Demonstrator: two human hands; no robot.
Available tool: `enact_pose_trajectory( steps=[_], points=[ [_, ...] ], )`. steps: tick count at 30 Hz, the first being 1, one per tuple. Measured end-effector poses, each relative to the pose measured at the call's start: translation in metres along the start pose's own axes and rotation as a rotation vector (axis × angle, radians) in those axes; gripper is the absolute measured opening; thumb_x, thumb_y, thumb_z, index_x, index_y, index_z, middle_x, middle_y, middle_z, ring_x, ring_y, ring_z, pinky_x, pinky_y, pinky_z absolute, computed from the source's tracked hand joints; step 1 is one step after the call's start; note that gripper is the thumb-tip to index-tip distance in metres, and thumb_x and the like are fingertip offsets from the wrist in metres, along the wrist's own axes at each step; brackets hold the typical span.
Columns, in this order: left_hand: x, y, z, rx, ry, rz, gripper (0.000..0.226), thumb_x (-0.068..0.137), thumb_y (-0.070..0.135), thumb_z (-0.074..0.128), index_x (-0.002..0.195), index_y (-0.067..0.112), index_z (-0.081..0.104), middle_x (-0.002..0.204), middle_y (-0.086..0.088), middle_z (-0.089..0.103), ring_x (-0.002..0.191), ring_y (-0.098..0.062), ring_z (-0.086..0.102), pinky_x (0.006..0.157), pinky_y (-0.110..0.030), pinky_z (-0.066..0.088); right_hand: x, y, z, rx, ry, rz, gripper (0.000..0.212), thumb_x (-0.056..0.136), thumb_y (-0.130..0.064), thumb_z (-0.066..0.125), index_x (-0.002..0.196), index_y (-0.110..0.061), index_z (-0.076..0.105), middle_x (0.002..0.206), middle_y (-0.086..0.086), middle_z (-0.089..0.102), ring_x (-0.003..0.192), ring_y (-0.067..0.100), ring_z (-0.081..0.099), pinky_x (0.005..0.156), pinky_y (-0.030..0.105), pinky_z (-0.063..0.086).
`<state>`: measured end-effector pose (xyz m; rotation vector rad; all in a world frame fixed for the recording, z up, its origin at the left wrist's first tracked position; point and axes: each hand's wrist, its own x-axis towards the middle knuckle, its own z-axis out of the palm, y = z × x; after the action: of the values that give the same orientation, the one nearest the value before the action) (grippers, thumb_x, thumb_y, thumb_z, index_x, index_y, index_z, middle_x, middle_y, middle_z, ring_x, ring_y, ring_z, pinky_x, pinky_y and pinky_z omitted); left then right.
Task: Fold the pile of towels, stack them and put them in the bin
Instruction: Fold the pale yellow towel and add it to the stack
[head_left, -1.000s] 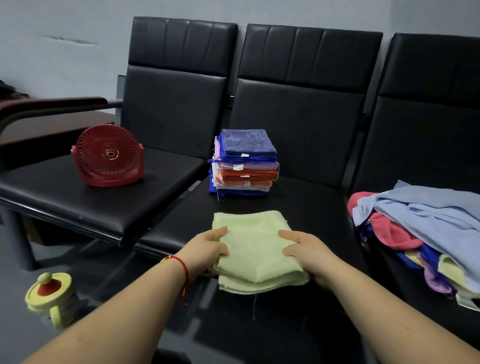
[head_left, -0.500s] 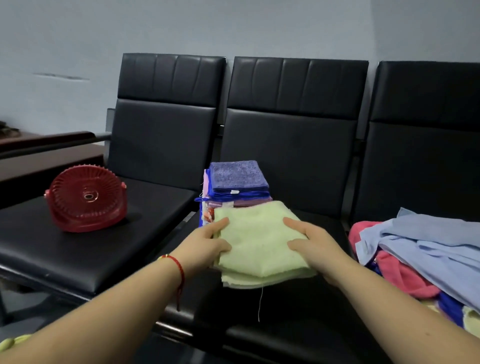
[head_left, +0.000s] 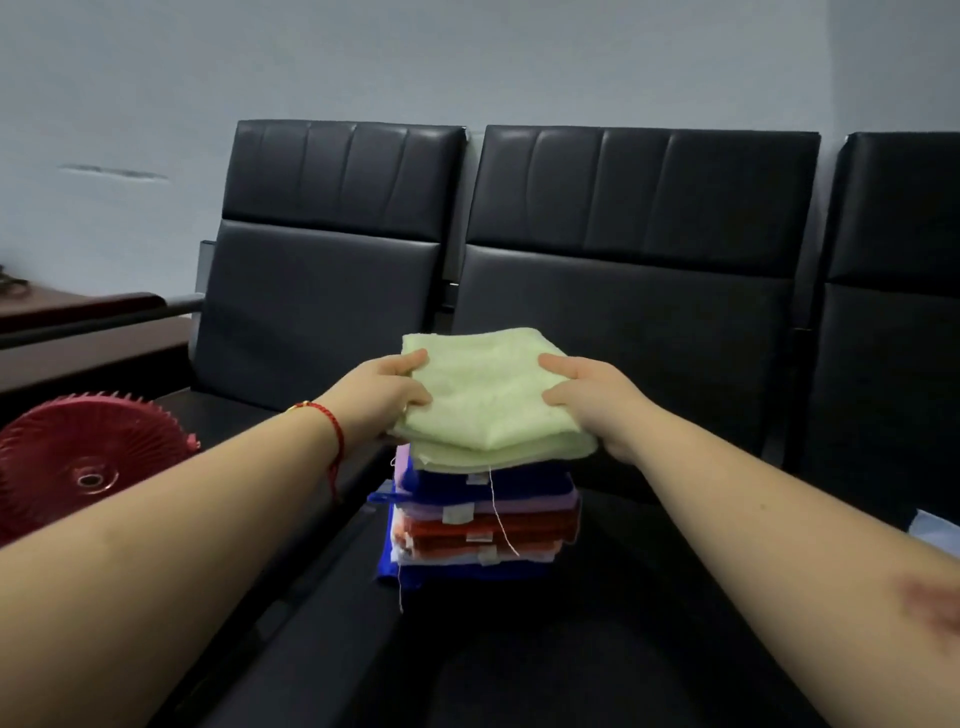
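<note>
Towel stack on black seat

**One head camera, looking forward and down along the arms**

There is a single view, worn on the person's head. It faces forward and slightly down across a row of black seats toward the seat backs and the pale wall behind them. Both forearms run in from the lower corners and meet near the middle of the frame, where the left hand and right hand sit close to the lens. The wide angle bends the edges: a red fan is cut off at the left margin. With one camera only, no second view shares the scene.
</note>
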<state>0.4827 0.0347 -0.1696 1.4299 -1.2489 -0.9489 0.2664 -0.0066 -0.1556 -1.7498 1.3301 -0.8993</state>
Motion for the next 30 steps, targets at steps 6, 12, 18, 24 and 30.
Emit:
enact_pose_trajectory(
  steps=[6, 12, 18, 24, 30],
  points=[
    [0.04, -0.04, 0.006, 0.055, -0.007, -0.188, 0.054, 0.09, 0.007, 0.052, 0.139, 0.027, 0.044, 0.082, 0.001, 0.052, 0.065, -0.015, 0.054, 0.047, -0.022, 0.045, 0.046, 0.022, 0.021, -0.204, -0.106, 0.11, 0.051, 0.091, -0.008, 0.051, 0.141, -0.022, 0.047, 0.148, 0.003, 0.039, 0.129, 0.022, 0.042, 0.091, 0.023, 0.034],
    [0.069, -0.062, 0.005, -0.198, 0.009, -0.293, 0.065, 0.079, 0.041, 0.07, 0.131, 0.008, 0.051, 0.116, -0.011, 0.066, 0.088, -0.024, 0.067, 0.069, -0.032, 0.055, 0.075, 0.03, 0.017, -0.061, 0.048, 0.286, 0.058, 0.078, -0.044, 0.072, 0.12, -0.006, 0.059, 0.105, 0.005, 0.065, 0.087, 0.021, 0.061, 0.072, 0.03, 0.046],
    [0.076, -0.088, 0.01, 0.045, -0.163, -0.469, 0.107, 0.042, 0.09, 0.063, 0.122, 0.019, 0.059, 0.124, -0.008, 0.062, 0.118, -0.025, 0.056, 0.105, -0.041, 0.04, 0.08, 0.063, 0.017, -0.09, -0.151, 0.447, 0.063, 0.072, -0.067, 0.065, 0.108, -0.015, 0.064, 0.097, 0.007, 0.07, 0.094, 0.024, 0.066, 0.086, 0.036, 0.053],
    [0.087, -0.108, 0.026, 0.022, -0.145, -0.334, 0.043, 0.097, 0.053, 0.034, 0.084, 0.018, 0.055, 0.078, -0.006, 0.053, 0.068, -0.015, 0.048, 0.059, -0.02, 0.041, 0.074, 0.106, 0.031, 0.419, -0.317, 0.525, 0.069, 0.069, -0.064, 0.07, 0.115, -0.013, 0.064, 0.105, 0.016, 0.071, 0.091, 0.031, 0.067, 0.08, 0.037, 0.054],
    [0.078, -0.125, 0.02, -0.005, -0.106, -0.354, 0.048, 0.098, 0.045, 0.042, 0.074, 0.006, 0.056, 0.04, 0.0, 0.054, 0.035, -0.008, 0.051, 0.043, -0.015, 0.041, 0.064, 0.105, 0.043, 0.588, -0.382, 0.48, 0.031, 0.084, -0.038, 0.064, 0.099, -0.011, 0.065, 0.077, 0.013, 0.067, 0.061, 0.023, 0.065, 0.058, 0.029, 0.052]
  ],
)
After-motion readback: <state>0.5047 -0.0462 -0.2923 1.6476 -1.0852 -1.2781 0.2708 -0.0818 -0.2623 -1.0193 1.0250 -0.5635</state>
